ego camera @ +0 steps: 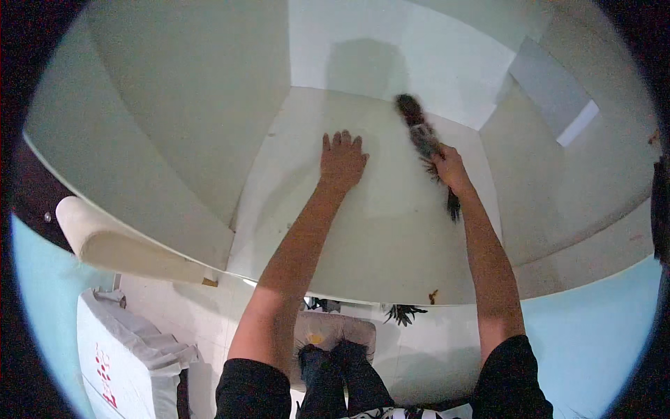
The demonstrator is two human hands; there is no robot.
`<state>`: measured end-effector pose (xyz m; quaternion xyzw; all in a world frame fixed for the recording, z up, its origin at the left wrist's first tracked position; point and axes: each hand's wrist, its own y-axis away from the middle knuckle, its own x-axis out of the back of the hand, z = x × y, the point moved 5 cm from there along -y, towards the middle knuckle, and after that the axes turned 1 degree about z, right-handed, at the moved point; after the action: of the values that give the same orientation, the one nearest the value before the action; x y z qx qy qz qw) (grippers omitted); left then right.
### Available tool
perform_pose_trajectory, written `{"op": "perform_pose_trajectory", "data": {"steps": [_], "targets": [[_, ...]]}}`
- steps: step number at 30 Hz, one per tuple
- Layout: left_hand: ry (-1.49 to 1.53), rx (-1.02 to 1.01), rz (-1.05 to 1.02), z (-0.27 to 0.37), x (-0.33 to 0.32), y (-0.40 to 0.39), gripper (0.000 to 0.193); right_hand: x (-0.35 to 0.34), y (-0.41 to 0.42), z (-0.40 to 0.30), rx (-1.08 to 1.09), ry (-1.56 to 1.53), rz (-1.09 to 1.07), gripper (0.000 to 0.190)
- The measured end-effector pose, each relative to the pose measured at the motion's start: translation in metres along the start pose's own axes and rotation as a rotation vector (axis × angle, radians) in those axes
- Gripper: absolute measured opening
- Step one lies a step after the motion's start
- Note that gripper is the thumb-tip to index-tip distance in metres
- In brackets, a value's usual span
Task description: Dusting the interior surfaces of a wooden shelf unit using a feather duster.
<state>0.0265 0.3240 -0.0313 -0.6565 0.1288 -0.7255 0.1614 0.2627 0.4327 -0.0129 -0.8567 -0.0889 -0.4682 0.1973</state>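
Against the pale bottom panel of a deep white enclosure, my left hand lies palm down with its fingers spread and nothing in it. To its right, my right hand grips a long, dark, bristly object, perhaps a brush or duster. The object's far end lies near the seam where the bottom panel meets the back wall. A dark feathery end sticks out below my right hand. Blur hides its exact kind.
Pale walls rise on both sides. A grey-white rectangular panel is on the right wall. Below the front rim are a cream roll, a white bag with red print, a padded seat and dark feathery strands.
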Motion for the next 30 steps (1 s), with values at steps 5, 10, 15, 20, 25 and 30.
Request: {"op": "perform_pose_trajectory", "data": {"steps": [5,10,15,20,25,30], "targets": [[-0.01,0.095,-0.022,-0.023,0.003,0.002,0.048,-0.03,-0.007,-0.026,-0.252,-0.415,-0.324,0.027],[-0.013,0.121,-0.013,-0.045,0.014,0.012,0.049,-0.031,0.006,-0.112,0.804,0.133,0.49,0.019],[-0.053,0.187,0.066,-0.057,0.035,0.028,0.047,-0.059,-0.009,-0.112,-0.134,-0.49,-0.5,0.042],[-0.11,0.269,0.022,-0.07,0.049,0.045,0.046,-0.075,-0.01,-0.148,0.255,-0.025,0.02,0.035],[-0.207,0.278,0.002,-0.072,0.072,0.076,0.043,-0.088,0.018,-0.17,0.404,-0.217,-0.435,0.026],[-0.071,0.321,0.089,-0.059,0.102,0.123,0.047,-0.057,0.035,-0.193,0.281,-0.332,-0.435,0.023]]}}
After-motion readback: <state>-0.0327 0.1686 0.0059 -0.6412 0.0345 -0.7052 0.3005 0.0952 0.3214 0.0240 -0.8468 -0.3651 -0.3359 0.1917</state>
